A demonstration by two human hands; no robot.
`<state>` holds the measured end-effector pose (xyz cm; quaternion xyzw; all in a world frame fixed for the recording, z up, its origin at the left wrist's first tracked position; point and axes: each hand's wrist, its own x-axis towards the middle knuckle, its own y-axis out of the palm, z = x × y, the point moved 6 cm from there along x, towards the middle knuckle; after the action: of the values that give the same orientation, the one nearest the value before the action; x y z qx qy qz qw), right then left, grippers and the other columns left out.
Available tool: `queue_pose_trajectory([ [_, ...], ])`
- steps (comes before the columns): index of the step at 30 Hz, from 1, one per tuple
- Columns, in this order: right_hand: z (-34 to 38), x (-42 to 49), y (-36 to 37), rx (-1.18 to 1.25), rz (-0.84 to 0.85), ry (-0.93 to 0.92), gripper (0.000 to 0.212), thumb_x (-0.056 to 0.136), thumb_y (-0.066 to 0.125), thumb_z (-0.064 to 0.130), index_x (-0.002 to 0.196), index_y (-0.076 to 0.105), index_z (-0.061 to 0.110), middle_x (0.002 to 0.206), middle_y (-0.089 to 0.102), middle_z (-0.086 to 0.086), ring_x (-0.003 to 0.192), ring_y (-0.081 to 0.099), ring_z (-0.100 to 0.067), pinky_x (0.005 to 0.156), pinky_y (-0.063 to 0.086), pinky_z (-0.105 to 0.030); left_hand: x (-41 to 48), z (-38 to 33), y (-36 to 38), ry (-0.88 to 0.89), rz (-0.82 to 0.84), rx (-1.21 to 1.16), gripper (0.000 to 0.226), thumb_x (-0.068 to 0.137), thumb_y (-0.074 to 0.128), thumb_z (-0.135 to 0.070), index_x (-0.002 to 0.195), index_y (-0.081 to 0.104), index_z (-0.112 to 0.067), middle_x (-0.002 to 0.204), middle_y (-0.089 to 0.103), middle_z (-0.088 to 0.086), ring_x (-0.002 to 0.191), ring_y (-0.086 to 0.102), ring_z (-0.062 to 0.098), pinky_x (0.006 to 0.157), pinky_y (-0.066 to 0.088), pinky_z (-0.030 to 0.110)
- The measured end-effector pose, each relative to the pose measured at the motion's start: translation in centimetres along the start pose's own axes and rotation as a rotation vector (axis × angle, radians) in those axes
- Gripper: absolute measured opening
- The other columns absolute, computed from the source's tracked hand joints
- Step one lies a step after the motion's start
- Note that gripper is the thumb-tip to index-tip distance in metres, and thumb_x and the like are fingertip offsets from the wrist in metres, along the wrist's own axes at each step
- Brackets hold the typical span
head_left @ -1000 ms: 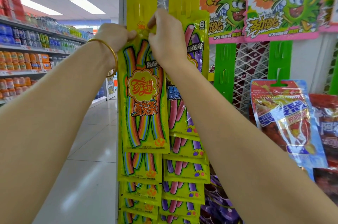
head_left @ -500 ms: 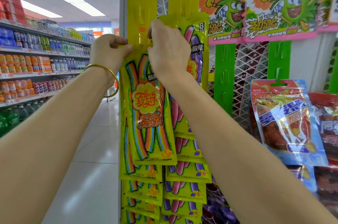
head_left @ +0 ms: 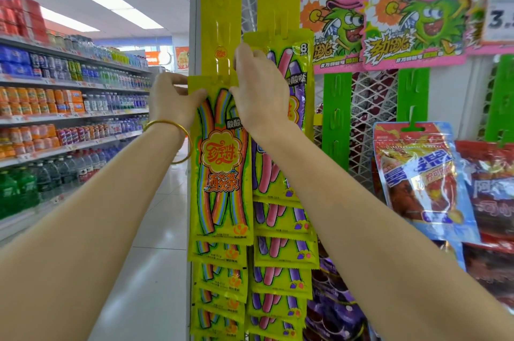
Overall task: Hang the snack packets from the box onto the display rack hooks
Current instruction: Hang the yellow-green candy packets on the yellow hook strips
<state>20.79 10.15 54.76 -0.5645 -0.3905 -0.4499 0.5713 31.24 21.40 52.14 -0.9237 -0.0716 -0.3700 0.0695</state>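
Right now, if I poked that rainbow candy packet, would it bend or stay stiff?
Probably bends: the rainbow candy packet is a thin flat pouch. Likely light: the left hand and right hand just pinch its top edge.

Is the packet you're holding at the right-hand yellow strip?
No: the left hand and right hand pinch the top edge of the rainbow packet against the left yellow strip.

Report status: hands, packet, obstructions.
Left hand and right hand pinch rainbow packet top. Packet against yellow strip, hooking unclear. Nothing blocking.
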Motion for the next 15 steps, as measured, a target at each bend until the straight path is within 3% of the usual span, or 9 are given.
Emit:
queue_pose_trajectory([
  [2, 0.1, -1.1, -0.6, 0.026, -0.061, 0.002, 0.032, 0.077, 0.07, 0.004, 0.102, 0.051, 0.009, 0.099, 0.053, -0.008, 0.079, 0.053, -0.024, 0.05, 0.03, -0.03, -1.3, 0.2, -0.6, 0.029, -0.037, 0.05, 0.052, 0.076, 0.074, -0.029, 0.119, 0.051, -0.009, 0.113, 0.057, 0.011, 0.099, 0.057, 0.025, 0.087, 0.048, 0.04],
  [4, 0.2, -2.6, -1.5, 0.047, -0.097, 0.014, 0.027, 0.078, 0.07, 0.005, 0.1, 0.054, 0.009, 0.1, 0.053, -0.009, 0.077, 0.054, -0.025, 0.046, 0.031, -0.03, -3.6, -0.2, -1.0, 0.108, -0.057, 0.095, 0.048, 0.077, 0.072, -0.029, 0.117, 0.052, -0.011, 0.115, 0.055, 0.009, 0.103, 0.054, 0.025, 0.09, 0.047, 0.04],
  [10, 1.0, -11.7, -3.8, 0.301, -0.068, 0.0, 0.015, 0.083, 0.063, 0.015, 0.096, 0.059, 0.01, 0.098, 0.057, -0.008, 0.071, 0.058, -0.029, 0.047, 0.042, -0.034, -12.9, 0.5, -0.7, 0.2, 0.093, 0.064, 0.017, 0.083, 0.064, -0.019, 0.097, 0.056, -0.022, 0.104, 0.059, 0.004, 0.076, 0.054, 0.008, 0.072, 0.045, 0.014],
  [13, 0.3, -19.8, -3.4, 0.354, 0.034, 0.057, 0.013, 0.083, 0.06, 0.017, 0.096, 0.059, 0.012, 0.095, 0.059, -0.005, 0.07, 0.059, -0.027, 0.048, 0.045, -0.035, -19.5, 4.8, -0.4, 0.133, 0.174, 0.071, 0.017, 0.08, 0.064, -0.013, 0.09, 0.056, -0.024, 0.096, 0.061, 0.003, 0.078, 0.056, 0.015, 0.074, 0.048, 0.025],
  [15, -1.0, -26.7, -1.9, 0.365, 0.195, 0.137, 0.013, 0.085, 0.058, 0.018, 0.097, 0.059, 0.013, 0.095, 0.061, -0.004, 0.075, 0.06, -0.026, 0.053, 0.048, -0.037, -25.2, 9.5, 0.2, 0.027, 0.286, 0.11, 0.019, 0.078, 0.066, -0.011, 0.089, 0.056, -0.024, 0.096, 0.062, 0.005, 0.078, 0.058, 0.016, 0.075, 0.049, 0.029],
])
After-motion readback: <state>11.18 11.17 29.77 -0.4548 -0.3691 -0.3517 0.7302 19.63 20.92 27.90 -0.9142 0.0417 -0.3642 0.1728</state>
